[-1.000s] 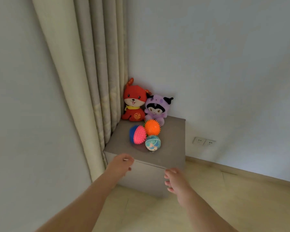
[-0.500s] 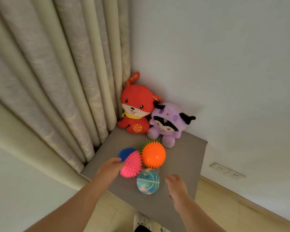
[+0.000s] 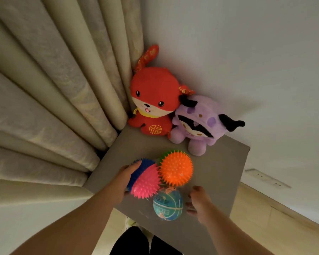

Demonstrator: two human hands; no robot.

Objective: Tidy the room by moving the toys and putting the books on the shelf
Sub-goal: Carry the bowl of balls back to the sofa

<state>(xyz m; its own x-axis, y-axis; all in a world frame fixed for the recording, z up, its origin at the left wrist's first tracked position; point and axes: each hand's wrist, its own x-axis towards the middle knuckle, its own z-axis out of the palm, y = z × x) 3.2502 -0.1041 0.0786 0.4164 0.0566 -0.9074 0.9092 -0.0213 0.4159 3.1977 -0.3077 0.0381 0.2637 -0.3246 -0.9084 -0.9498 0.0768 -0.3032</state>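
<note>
A grey cabinet (image 3: 215, 173) in the room corner carries the toys. A red plush rabbit (image 3: 152, 100) and a purple plush (image 3: 199, 124) sit at its back against the wall. In front lie an orange spiky ball (image 3: 176, 168), a pink and blue spiky ball (image 3: 145, 181) and a teal patterned ball (image 3: 168, 205). My left hand (image 3: 124, 178) grips the pink and blue spiky ball from its left side. My right hand (image 3: 198, 201) hovers just right of the teal ball, fingers loosely spread, fingertips close to it; I cannot tell whether they touch. No books are in view.
Beige curtains (image 3: 53, 100) hang against the cabinet's left side. A white wall (image 3: 247, 52) stands behind it, with a socket (image 3: 265, 177) low on the right. Wooden floor (image 3: 284, 227) lies to the right. My dark-trousered legs (image 3: 142, 243) are below.
I have stepped closer, and the cabinet and toys fill more of the view. My left hand went from the cabinet's front edge to the pink and blue spiky ball and closed round it; my right hand neared the teal ball.
</note>
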